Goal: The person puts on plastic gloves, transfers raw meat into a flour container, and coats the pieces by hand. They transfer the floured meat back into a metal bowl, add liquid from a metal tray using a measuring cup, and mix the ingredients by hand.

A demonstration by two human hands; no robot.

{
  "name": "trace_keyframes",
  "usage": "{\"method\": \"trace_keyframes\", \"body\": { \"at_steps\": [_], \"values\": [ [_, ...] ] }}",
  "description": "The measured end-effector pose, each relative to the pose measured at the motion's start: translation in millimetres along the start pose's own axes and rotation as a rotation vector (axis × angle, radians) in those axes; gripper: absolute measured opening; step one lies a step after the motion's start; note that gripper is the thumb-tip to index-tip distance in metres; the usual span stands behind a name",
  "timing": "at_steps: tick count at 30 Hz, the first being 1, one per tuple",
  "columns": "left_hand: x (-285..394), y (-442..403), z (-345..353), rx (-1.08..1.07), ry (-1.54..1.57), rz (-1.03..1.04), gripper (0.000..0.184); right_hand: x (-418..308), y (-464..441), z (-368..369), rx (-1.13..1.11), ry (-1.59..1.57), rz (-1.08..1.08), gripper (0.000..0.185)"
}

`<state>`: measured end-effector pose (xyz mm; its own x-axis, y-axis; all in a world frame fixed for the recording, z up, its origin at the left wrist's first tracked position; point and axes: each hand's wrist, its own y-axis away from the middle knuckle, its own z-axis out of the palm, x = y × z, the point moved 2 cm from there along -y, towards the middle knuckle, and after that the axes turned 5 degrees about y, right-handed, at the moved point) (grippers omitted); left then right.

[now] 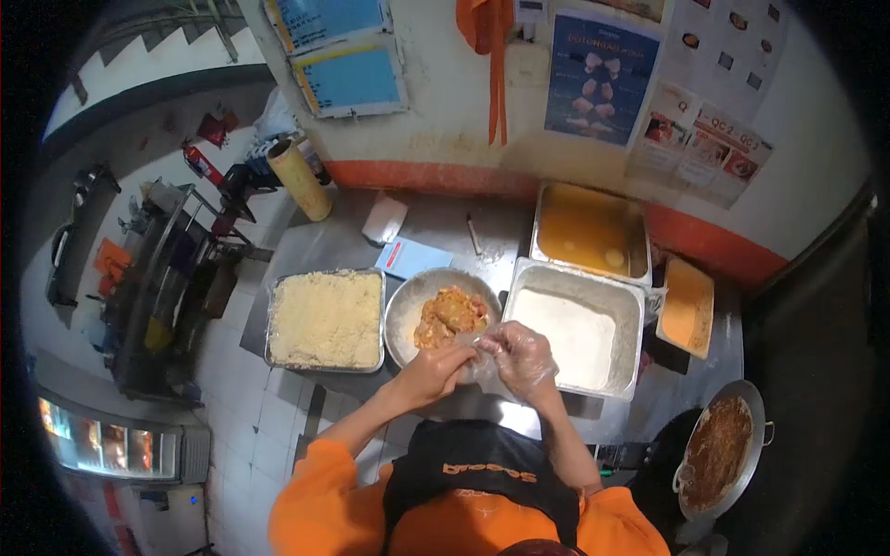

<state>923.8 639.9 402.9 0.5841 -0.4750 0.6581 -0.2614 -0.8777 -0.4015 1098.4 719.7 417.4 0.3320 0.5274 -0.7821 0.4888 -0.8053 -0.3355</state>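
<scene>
My left hand (432,374) looks bare, its fingers closed in a pinch on thin clear plastic (478,363), which looks like a disposable glove. My right hand (525,361) wears a clear plastic glove and also pinches the plastic. Both hands meet at the near edge of a round metal bowl (401,315). Inside the bowl lie pieces of coated raw meat (449,315). Left of the bowl stands a tray heaped with pale crumbly flour (324,320). A deep metal pan (638,357) with white powder sits beside my right hand.
Behind are a pan of orange-brown liquid (593,232), a blue-and-white scale or box (414,258), a wrap roll (298,182) and a white packet (385,221). At right stand an orange-filled tray (686,306) and a wok of brown contents (719,454).
</scene>
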Motion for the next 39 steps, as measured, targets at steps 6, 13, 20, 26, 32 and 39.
{"method": "trace_keyframes", "body": {
  "at_steps": [6,13,20,26,32,39],
  "values": [
    [-1.0,-12.1,-13.8,-0.388,-0.122,-0.040,0.013,-7.8,-0.1,5.4,-0.055,0.085,-0.144,0.011],
    [-23.4,-28.0,-3.1,0.218,0.235,-0.362,0.026,-40.8,14.8,-24.7,0.522,0.195,-0.460,0.015],
    [-28.5,-34.2,42.6,0.378,1.541,-0.599,0.045,-12.8,1.2,24.7,0.324,0.257,-0.224,0.017],
    [-36.5,-38.4,29.3,0.539,1.348,-0.493,0.039,9.5,0.8,27.7,0.164,-0.077,-0.099,0.004],
    [-63.8,-33.4,69.7,0.618,1.630,-0.366,0.040,10.6,-8.5,39.5,0.182,-0.063,-0.131,0.005],
    [-40.8,-35.4,45.3,0.081,1.760,-0.528,0.072,2.9,-0.5,44.8,0.204,0.132,-0.224,0.014]
  ]
}}
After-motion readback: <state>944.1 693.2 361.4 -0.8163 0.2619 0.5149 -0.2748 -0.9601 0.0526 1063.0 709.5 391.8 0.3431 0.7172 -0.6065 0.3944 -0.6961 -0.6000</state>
